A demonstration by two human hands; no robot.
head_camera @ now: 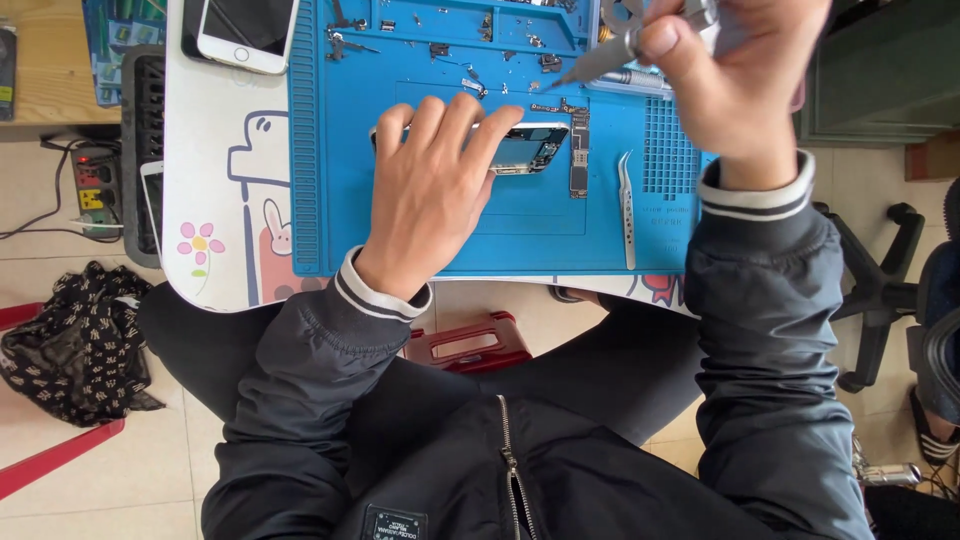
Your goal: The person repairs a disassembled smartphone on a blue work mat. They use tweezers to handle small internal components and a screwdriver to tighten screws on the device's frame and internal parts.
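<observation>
Silver-framed and opened up, the dismantled phone (525, 148) lies near the middle of the blue work mat (440, 240), with the left hand (435, 190) pressed flat over it, fingers spread and straight. The right hand (735, 70) hovers above the mat's far right corner, fingers closed around a grey screwdriver (610, 58) whose tip points toward the phone. A small circuit board (579, 150) and metal tweezers (626, 205) lie just beside the phone, and a white phone (245, 30) rests on the cartoon-printed table (220, 200) to the left.

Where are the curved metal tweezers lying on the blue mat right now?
In the head view, the curved metal tweezers lie on the right part of the blue silicone work mat, beside the small dark circuit board and below the right hand.
</observation>
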